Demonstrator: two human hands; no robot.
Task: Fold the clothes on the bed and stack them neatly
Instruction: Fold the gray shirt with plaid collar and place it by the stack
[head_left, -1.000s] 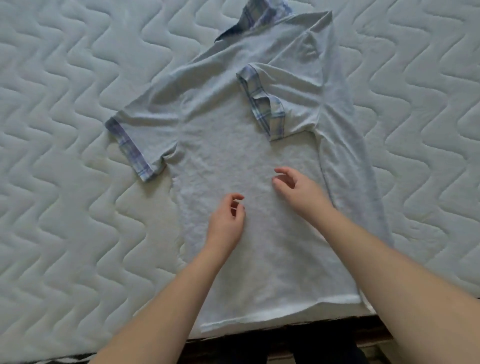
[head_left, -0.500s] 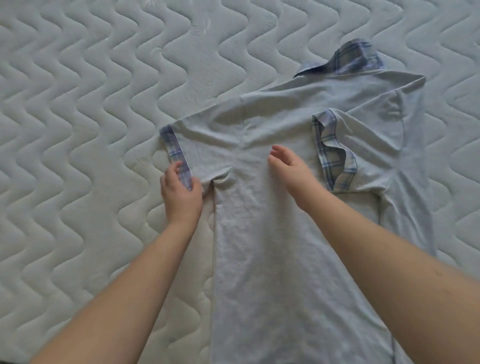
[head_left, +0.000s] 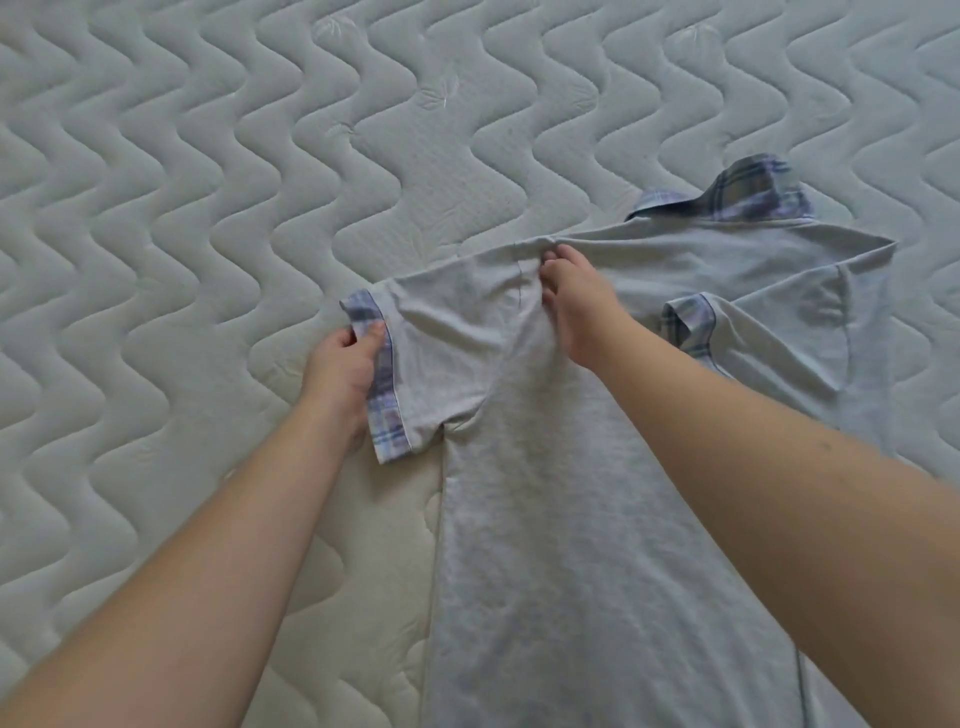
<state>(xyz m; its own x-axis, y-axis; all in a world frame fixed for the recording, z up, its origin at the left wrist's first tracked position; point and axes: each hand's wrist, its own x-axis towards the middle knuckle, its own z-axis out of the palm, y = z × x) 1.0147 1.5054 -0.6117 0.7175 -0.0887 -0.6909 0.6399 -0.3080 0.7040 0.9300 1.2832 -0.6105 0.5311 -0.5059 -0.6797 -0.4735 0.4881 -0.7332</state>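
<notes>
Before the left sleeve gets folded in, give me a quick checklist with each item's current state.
1. Left hand grips the plaid cuff of the unfolded sleeve: ok.
2. Right hand pinches the shoulder seam of the pale grey short-sleeved shirt: ok.
3. Opposite sleeve, plaid-trimmed, already folded onto the body: ok.
4. Shirt body lies flat on the white quilted mattress: ok, only slight wrinkles near the armpit.
5. Plaid collar lies flat: not ok, it stands up crumpled.
6. Bottom hem straight: cannot tell, out of frame.
</notes>
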